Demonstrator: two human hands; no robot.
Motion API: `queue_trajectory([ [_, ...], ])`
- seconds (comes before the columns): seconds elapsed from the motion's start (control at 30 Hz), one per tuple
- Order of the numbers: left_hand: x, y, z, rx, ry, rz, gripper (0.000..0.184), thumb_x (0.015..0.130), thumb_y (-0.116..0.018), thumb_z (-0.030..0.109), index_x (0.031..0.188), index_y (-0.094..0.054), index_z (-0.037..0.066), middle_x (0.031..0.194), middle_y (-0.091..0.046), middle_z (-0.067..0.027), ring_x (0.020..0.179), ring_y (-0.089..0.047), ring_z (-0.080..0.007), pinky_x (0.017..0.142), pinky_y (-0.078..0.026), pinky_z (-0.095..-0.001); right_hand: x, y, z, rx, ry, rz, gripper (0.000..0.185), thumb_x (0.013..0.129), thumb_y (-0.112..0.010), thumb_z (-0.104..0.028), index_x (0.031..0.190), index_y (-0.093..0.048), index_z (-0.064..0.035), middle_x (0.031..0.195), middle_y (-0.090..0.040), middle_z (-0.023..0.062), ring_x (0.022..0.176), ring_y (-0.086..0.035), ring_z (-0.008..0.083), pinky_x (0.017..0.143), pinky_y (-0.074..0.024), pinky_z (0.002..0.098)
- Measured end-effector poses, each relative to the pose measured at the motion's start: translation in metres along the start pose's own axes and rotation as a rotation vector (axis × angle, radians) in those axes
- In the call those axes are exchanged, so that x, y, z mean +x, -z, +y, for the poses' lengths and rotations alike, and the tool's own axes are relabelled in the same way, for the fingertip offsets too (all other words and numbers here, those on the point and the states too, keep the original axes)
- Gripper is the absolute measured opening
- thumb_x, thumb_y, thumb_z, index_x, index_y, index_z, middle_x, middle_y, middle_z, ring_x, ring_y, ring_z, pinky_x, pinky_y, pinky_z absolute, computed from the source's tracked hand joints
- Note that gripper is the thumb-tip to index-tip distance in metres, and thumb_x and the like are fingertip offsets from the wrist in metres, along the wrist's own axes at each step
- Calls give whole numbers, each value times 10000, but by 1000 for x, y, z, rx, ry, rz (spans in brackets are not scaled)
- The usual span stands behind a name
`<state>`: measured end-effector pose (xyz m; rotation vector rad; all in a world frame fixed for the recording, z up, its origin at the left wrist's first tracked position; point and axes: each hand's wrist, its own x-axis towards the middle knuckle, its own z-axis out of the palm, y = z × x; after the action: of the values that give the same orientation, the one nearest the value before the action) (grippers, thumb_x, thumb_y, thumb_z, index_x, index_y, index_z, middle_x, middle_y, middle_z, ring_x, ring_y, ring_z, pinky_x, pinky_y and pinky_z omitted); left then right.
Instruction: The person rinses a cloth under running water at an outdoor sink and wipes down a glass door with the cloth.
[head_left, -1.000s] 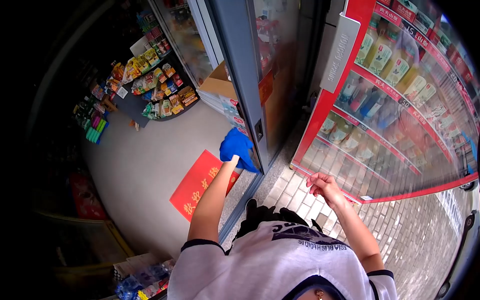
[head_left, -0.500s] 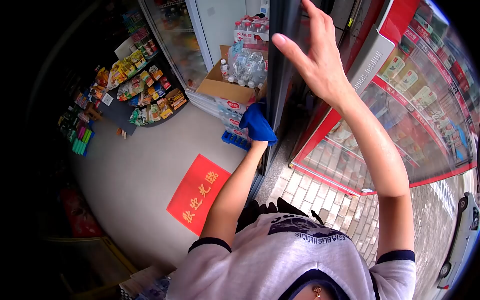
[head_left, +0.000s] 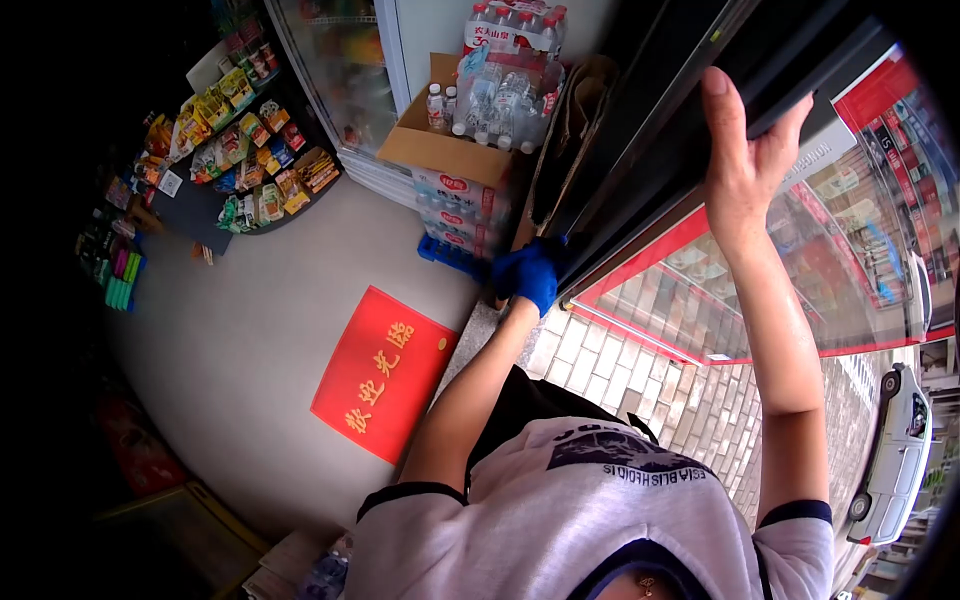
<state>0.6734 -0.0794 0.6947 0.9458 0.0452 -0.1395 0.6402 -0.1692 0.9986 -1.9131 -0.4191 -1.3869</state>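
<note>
My left hand (head_left: 519, 305) is closed on a blue cloth (head_left: 528, 275), which covers most of its fingers. The cloth lies against the lower part of the dark door frame (head_left: 640, 200). Higher up, my right hand (head_left: 745, 165) grips the edge of the same glass door, thumb on the near face and fingers partly hidden round the other side. Through the door's glass shows a red-edged display fridge (head_left: 640, 240) with packaged goods in it.
A cardboard box (head_left: 440, 150) of bottles stands on stacked packs at the wall. A red mat (head_left: 380, 375) lies on the grey floor (head_left: 250, 330). Snack shelves (head_left: 260, 150) stand at the left. Outside are brick paving (head_left: 670, 400) and a parked white van (head_left: 890, 450).
The door has swung to a more slanted angle. My right hand, open and raised beside the frame before, has moved down and right and now grips it. The cloth is more bunched in my left hand.
</note>
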Motion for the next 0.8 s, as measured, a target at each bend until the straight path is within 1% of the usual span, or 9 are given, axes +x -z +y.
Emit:
queue_trajectory([
  [0.07,12,10,4,804,11,-100,151,795,-533,164,760,-593,30,861,-614,-112,822,-572,-172,752,-427,-277,-1,3,1,-94,68,3,395,824,-637,-203,1104,-456,10,1010,-448,55,896,-452,133,792,-369,228],
  [0.1,6,-1,23,294,111,-31,116,755,-563,138,742,-596,28,941,-597,-136,909,-552,-193,763,-417,-311,-1,2,1,-171,149,24,376,827,-632,-199,1095,-470,9,1017,-450,55,901,-452,138,812,-357,227],
  [0.13,1,-9,41,288,110,-33,116,755,-563,138,742,-596,28,941,-597,-136,909,-552,-193,763,-417,-311,-4,0,2,-191,175,21,359,831,-624,-190,1092,-477,9,1024,-451,54,908,-453,141,826,-347,228],
  [0.2,-10,-22,63,345,-631,-275,85,763,-547,96,784,-594,28,1066,-566,-127,1009,-508,-214,821,-399,-331,-9,-7,1,-222,206,13,325,844,-598,-177,1083,-485,13,1033,-466,63,921,-459,149,848,-336,235],
  [0.37,-15,-12,-14,304,-708,-125,334,832,-468,51,1159,-481,-16,1235,-470,-135,1080,-457,-214,934,-330,-312,-13,-10,-8,-121,73,69,280,861,-556,-189,1050,-512,13,976,-526,66,886,-484,131,804,-369,230],
  [0.53,-2,49,-119,-255,-209,-192,370,896,-394,159,1226,-436,-3,1211,-477,-78,1073,-458,-188,932,-335,-313,-25,-7,-7,-146,27,96,264,846,-551,-145,1067,-518,-5,934,-551,82,818,-518,153,740,-412,247],
  [0.6,-7,56,-92,-197,35,-161,347,917,-353,249,1151,-493,34,1096,-563,-79,1014,-522,-224,872,-389,-343,-33,-1,-4,-341,124,30,346,811,-576,-41,1149,-501,-38,975,-547,118,818,-533,213,729,-437,284],
  [0.73,43,44,-50,1787,-195,-107,140,856,-435,199,858,-522,90,751,-600,-162,729,-611,-282,645,-469,-395,-35,11,-1,-502,243,-80,508,773,-594,55,1242,-456,-80,1004,-541,152,821,-539,259,716,-452,311],
  [0.8,53,21,-2,1332,-500,-9,136,857,-444,202,854,-522,90,738,-580,-142,705,-591,-259,625,-457,-372,-35,15,-2,-493,279,-120,531,772,-593,58,1259,-438,-85,1000,-541,152,823,-537,255,714,-451,308],
])
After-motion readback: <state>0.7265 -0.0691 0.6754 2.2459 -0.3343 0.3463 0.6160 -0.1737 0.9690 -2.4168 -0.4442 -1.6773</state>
